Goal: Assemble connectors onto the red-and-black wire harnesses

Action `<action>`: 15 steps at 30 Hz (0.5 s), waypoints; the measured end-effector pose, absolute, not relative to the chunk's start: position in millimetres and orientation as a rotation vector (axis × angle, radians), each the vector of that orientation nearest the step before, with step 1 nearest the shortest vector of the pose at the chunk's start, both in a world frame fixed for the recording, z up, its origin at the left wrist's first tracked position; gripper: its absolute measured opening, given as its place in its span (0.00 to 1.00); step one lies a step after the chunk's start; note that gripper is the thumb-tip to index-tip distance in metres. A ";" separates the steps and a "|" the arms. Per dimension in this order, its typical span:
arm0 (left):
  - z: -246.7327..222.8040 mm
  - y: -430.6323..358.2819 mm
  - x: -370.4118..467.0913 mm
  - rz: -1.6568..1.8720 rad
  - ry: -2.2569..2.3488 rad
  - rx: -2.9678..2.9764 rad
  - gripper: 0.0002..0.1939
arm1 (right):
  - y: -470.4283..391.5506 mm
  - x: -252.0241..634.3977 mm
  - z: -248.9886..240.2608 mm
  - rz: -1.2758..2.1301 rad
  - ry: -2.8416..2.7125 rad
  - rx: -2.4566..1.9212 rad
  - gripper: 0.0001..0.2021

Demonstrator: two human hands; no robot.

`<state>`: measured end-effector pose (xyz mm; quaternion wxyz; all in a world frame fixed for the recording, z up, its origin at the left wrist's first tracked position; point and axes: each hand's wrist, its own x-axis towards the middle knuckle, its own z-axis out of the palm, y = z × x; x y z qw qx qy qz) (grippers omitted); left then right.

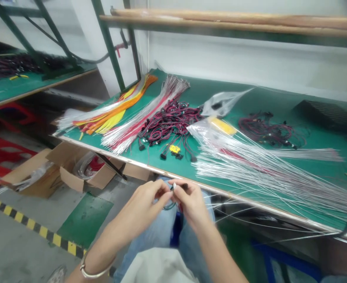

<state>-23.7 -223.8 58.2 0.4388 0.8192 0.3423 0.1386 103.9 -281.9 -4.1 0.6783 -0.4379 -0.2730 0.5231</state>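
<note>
Between the bent knees and the front edge of the surface [188,173], the left grip [150,196] and the right grip [191,198] come together, both clenched on a small cable [170,206]. Its thin, dark, greenish strand curves in a loop just below the fingertips, so its long axis bends rather than runs straight. A small white end [174,186] shows at the right grip's fingertips, seeming to point up and away from the body; finer detail is blurred. Beyond the grips, a dark-and-pink wire pile [173,122] lies near a yellow piece [175,149], whose dark markings are too blurred to read.
</note>
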 end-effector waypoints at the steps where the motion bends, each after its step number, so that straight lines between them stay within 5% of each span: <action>1: 55.1 -221.6 -23.8 0.336 0.834 1.961 0.11 | -280.8 101.6 -3.1 1.175 -0.578 -0.979 0.12; 9: 28.1 -209.2 -22.0 0.313 0.779 1.561 0.15 | -278.2 99.8 6.0 1.440 -0.324 -0.673 0.18; 15: 33.4 -210.7 -21.4 0.365 0.751 1.150 0.18 | -279.3 115.0 1.7 1.187 -0.656 -1.162 0.17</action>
